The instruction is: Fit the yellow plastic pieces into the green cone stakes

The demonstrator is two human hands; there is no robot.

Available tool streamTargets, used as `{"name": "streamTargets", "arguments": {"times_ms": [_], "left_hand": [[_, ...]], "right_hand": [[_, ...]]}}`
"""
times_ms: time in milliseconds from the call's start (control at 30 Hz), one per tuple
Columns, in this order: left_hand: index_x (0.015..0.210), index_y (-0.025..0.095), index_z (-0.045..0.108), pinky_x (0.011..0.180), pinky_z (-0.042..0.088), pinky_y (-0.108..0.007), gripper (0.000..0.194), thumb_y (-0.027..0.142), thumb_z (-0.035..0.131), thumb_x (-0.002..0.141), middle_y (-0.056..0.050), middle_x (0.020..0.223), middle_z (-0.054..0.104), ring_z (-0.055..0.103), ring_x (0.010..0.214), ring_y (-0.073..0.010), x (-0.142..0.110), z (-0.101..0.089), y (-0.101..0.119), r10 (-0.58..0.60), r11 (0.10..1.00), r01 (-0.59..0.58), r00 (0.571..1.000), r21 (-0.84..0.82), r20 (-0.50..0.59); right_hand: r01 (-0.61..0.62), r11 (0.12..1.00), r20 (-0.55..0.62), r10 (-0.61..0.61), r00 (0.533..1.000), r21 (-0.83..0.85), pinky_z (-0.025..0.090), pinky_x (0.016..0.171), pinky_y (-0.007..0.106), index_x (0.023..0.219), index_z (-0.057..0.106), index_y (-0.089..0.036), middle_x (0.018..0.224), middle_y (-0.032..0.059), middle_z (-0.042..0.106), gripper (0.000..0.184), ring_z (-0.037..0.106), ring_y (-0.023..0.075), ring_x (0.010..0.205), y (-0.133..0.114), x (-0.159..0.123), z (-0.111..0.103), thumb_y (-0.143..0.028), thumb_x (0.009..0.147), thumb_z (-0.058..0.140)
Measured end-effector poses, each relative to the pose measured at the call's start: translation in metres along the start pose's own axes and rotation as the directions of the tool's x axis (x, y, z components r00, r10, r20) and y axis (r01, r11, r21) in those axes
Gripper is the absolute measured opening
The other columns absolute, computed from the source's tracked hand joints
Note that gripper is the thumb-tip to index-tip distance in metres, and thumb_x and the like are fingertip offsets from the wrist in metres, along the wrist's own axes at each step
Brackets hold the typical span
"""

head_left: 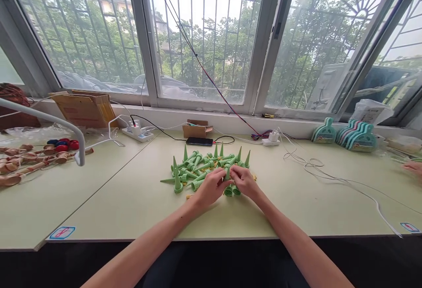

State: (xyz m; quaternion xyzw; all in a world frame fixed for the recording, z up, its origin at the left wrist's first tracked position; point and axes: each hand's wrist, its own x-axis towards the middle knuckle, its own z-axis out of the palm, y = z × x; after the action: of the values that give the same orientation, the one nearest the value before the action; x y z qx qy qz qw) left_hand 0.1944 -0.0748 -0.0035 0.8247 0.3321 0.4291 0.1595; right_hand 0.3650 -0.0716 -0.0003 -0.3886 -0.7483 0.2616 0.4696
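My left hand [211,187] and my right hand [244,181] meet at the near right side of a pile of green plastic cone spikes [198,165]. Between them a green cone spike [227,173] points upward, with the fingers of both hands closed around it. Their grip partly hides its lower part. Some spikes in the pile stand on their wide collars, like the upright one [178,182] at the left; others lie on their sides. Small yellow pieces [189,196] show among and beside the spikes.
Behind the pile lie a black phone [199,141] and a small cardboard box [197,128]. Wooden toys [39,162] are at the left, beyond a grey bent tube [66,125]. White cables [316,165] and teal plastic items [356,136] are at the right, near another person's hand [413,167].
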Motion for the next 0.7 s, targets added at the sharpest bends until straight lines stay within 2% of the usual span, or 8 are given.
{"name": "streamTargets", "arguments": {"times_ms": [300, 400, 467, 567, 633, 700], "left_hand": [[0.060, 0.018, 0.037, 0.055, 0.028, -0.024, 0.039, 0.029, 0.067, 0.083, 0.004, 0.059, 0.039, 0.033, 0.058, -0.0100, 0.003, -0.003, 0.010, -0.072, 0.996, 0.071, 0.997, -0.057, -0.027], [0.061, 0.018, 0.040, 0.052, 0.027, -0.024, 0.039, 0.036, 0.066, 0.083, 0.005, 0.056, 0.038, 0.035, 0.053, -0.0086, 0.004, -0.004, 0.011, -0.147, 0.975, 0.144, 0.989, -0.172, -0.006], [0.065, 0.018, 0.044, 0.046, 0.026, -0.023, 0.039, 0.046, 0.063, 0.085, 0.006, 0.050, 0.038, 0.036, 0.045, -0.0076, 0.004, -0.005, 0.010, -0.242, 0.908, 0.263, 0.965, -0.327, 0.103], [0.068, 0.018, 0.045, 0.041, 0.025, -0.021, 0.045, 0.058, 0.061, 0.083, 0.008, 0.045, 0.038, 0.037, 0.036, -0.0063, 0.005, -0.006, 0.008, -0.314, 0.741, 0.426, 0.903, -0.519, 0.292], [0.065, 0.018, 0.041, 0.040, 0.026, -0.020, 0.050, 0.061, 0.063, 0.080, 0.009, 0.044, 0.038, 0.037, 0.035, -0.0053, 0.006, -0.007, 0.006, -0.336, 0.668, 0.474, 0.880, -0.573, 0.336], [0.063, 0.018, 0.040, 0.040, 0.026, -0.020, 0.052, 0.061, 0.065, 0.079, 0.009, 0.044, 0.039, 0.037, 0.035, -0.0049, 0.006, -0.007, 0.005, -0.350, 0.637, 0.493, 0.870, -0.592, 0.348]], "right_hand": [[0.000, 1.000, 0.002, 0.000, 1.000, -0.004, 0.029, 0.051, 0.023, 0.064, 0.040, -0.020, 0.060, -0.0029, 0.040, 0.034, 0.034, 0.0118, 0.056, 0.005, -0.001, 0.000, -0.037, 0.093, 0.046], [0.011, 1.000, -0.001, -0.011, 1.000, -0.001, 0.029, 0.052, 0.024, 0.064, 0.040, -0.020, 0.059, -0.0031, 0.039, 0.034, 0.035, 0.0118, 0.056, 0.003, -0.001, 0.000, -0.036, 0.093, 0.046], [0.014, 1.000, 0.001, -0.014, 1.000, 0.007, 0.028, 0.052, 0.024, 0.064, 0.040, -0.020, 0.059, -0.0033, 0.038, 0.034, 0.034, 0.0117, 0.056, 0.003, -0.001, -0.001, -0.036, 0.094, 0.047], [0.015, 1.000, 0.005, -0.015, 1.000, 0.026, 0.026, 0.051, 0.024, 0.064, 0.041, -0.020, 0.058, -0.0038, 0.037, 0.035, 0.032, 0.0111, 0.055, 0.003, -0.002, -0.001, -0.036, 0.094, 0.048], [0.015, 0.999, 0.006, -0.015, 1.000, 0.036, 0.026, 0.050, 0.024, 0.065, 0.041, -0.020, 0.057, -0.0041, 0.037, 0.034, 0.032, 0.0109, 0.054, 0.003, -0.002, -0.001, -0.035, 0.094, 0.048], [0.014, 0.999, 0.008, -0.014, 1.000, 0.040, 0.026, 0.050, 0.024, 0.065, 0.043, -0.020, 0.057, -0.0042, 0.037, 0.033, 0.032, 0.0108, 0.053, 0.004, -0.002, -0.001, -0.035, 0.094, 0.048]]}}
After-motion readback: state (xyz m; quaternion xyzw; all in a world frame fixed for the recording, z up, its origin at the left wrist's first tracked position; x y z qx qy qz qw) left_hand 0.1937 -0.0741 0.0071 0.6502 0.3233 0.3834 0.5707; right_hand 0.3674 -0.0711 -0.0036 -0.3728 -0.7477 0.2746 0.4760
